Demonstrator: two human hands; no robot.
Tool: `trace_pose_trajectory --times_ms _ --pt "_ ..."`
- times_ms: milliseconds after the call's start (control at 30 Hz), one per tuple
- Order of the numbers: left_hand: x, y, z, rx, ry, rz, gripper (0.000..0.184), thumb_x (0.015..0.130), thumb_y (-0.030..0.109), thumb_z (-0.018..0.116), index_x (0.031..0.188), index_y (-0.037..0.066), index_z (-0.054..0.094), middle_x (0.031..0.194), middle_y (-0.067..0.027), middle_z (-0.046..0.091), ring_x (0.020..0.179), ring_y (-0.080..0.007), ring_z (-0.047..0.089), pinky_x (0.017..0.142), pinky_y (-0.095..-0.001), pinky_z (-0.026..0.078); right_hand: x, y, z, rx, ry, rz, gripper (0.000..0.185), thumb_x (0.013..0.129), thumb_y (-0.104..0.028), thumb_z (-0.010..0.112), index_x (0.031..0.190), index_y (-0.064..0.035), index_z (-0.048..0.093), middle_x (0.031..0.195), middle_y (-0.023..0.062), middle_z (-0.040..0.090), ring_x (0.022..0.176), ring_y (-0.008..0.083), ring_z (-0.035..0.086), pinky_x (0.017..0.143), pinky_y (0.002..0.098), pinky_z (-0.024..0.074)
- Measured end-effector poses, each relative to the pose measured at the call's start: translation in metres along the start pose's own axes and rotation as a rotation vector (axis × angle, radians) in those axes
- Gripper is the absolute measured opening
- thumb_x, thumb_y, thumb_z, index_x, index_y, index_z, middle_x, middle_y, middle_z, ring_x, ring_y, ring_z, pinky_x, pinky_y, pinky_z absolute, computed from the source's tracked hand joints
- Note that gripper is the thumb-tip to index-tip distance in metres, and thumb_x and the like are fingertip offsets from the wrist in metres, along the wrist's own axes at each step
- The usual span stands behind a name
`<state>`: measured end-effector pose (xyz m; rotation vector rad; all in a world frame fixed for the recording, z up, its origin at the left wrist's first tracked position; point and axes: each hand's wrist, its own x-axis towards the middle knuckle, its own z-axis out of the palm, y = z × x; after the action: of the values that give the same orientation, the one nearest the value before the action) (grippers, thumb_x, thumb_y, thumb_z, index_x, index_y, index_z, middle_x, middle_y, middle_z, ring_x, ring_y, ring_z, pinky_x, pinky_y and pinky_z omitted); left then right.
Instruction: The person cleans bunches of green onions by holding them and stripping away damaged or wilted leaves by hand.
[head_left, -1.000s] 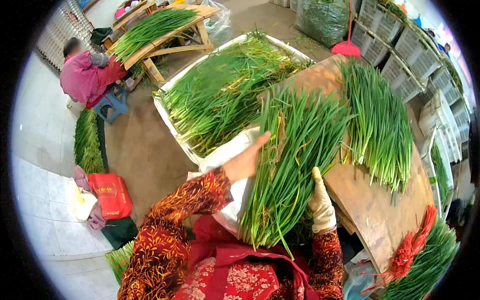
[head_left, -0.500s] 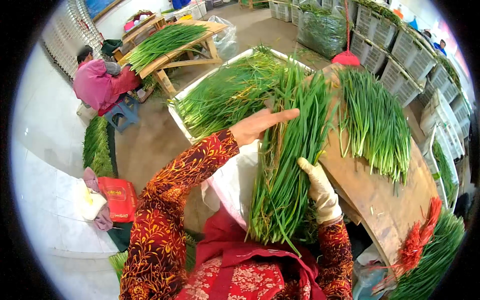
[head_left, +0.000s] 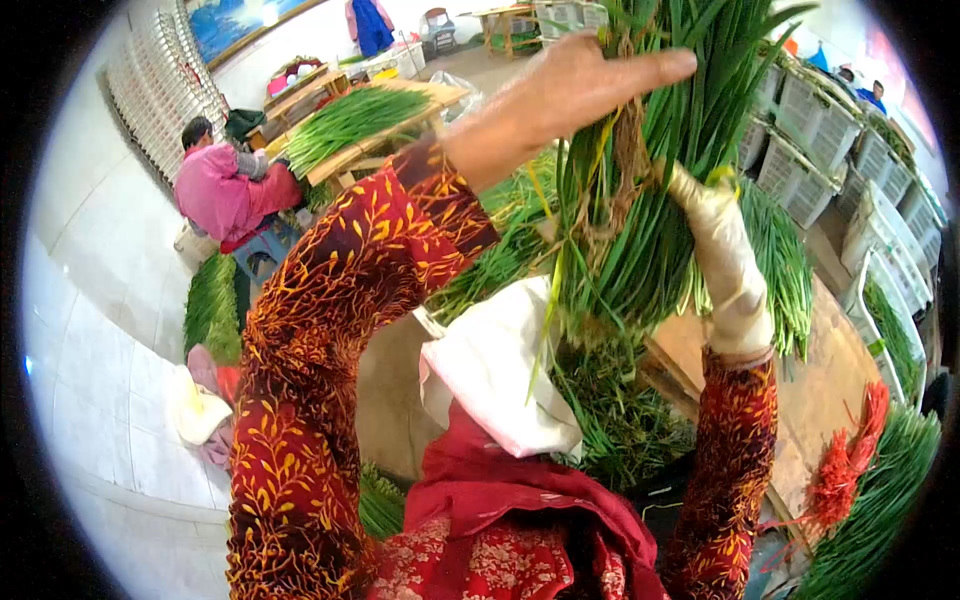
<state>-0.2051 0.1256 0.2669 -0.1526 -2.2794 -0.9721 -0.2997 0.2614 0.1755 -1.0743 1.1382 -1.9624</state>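
A thick bunch of long green leafy stalks (head_left: 655, 250) hangs upright in front of me, with dry brown leaves along its left side. My left hand (head_left: 575, 95), bare, is at its upper left, thumb or finger stretched across the leaves and the other fingers partly hidden. From the right, my right hand (head_left: 715, 240) in a pale glove is wrapped round the bunch. Below hangs a white cloth (head_left: 500, 365) over my lap. Another pile of stalks (head_left: 780, 260) lies behind on the wooden board (head_left: 815, 375).
Red ties (head_left: 845, 465) and more greens (head_left: 885, 515) are at the lower right. Loose greens (head_left: 620, 410) lie below the bunch. A seated person (head_left: 235, 190) is by a wooden table (head_left: 440, 95) at the upper left. Stacked crates (head_left: 810, 140) stand at the upper right.
Both hands have lifted the bunch up and away from my lap, uncovering the white cloth and the loose greens below. The camera view has shifted, showing more of the far room.
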Motion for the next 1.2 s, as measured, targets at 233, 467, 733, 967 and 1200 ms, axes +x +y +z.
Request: trace_pose_trajectory --times_ms 233,467,733,967,1200 --pt "0.036 -0.020 0.011 -0.175 0.075 -0.034 0.058 0.076 0.044 0.063 0.115 0.002 0.053 0.105 -0.0111 0.058 0.096 -0.0173 0.054 0.087 -0.0331 0.042 0.051 -0.003 -0.036 -0.186 -0.017 -0.163 0.046 0.076 -0.024 0.068 0.113 0.0006 0.053 0.103 0.0062 0.060 0.090 0.0149 0.057 0.082 0.0288 0.0444" --pt "0.039 -0.087 0.022 -0.306 -0.083 -0.151 0.067 0.080 0.049 0.057 0.122 -0.001 0.043 0.114 -0.0107 0.052 0.103 -0.0178 0.050 0.091 -0.0304 0.038 0.068 0.009 -0.043 -0.008 -0.042 -0.026 0.045 0.082 -0.028 0.061 0.119 -0.0043 0.049 0.106 0.0044 0.058 0.092 0.0112 0.057 0.079 0.0271 0.0472" --pt "0.046 -0.081 0.019 -0.140 -0.166 -0.185 0.060 0.082 0.050 0.052 0.114 -0.001 0.050 0.111 -0.0184 0.053 0.108 -0.0237 0.048 0.092 -0.0332 0.039 0.085 0.029 -0.044 -0.106 -0.257 -0.430 0.046 0.087 -0.027 0.054 0.123 -0.0013 0.046 0.118 0.0108 0.053 0.104 0.0158 0.052 0.089 0.0313 0.0405" --pt "0.034 -0.085 0.016 -0.227 -0.025 -0.238 0.043 0.083 0.039 0.053 0.101 0.000 0.054 0.100 -0.0166 0.054 0.092 -0.0249 0.052 0.083 -0.0371 0.045 0.087 0.024 -0.036 -0.490 -0.155 -0.264 0.050 0.082 -0.029 0.058 0.123 -0.0026 0.046 0.120 0.0130 0.052 0.107 0.0208 0.051 0.091 0.0331 0.0383" --pt "0.039 -0.070 -0.012 -0.665 0.269 -0.367 0.028 0.085 0.030 0.054 0.090 0.003 0.058 0.082 -0.0131 0.059 0.071 -0.0252 0.059 0.067 -0.0401 0.052 0.083 0.032 -0.031 -0.791 0.203 -0.389 0.040 0.085 -0.022 0.055 0.120 -0.0050 0.049 0.123 0.0119 0.047 0.114 0.0197 0.045 0.092 0.0310 0.0386"
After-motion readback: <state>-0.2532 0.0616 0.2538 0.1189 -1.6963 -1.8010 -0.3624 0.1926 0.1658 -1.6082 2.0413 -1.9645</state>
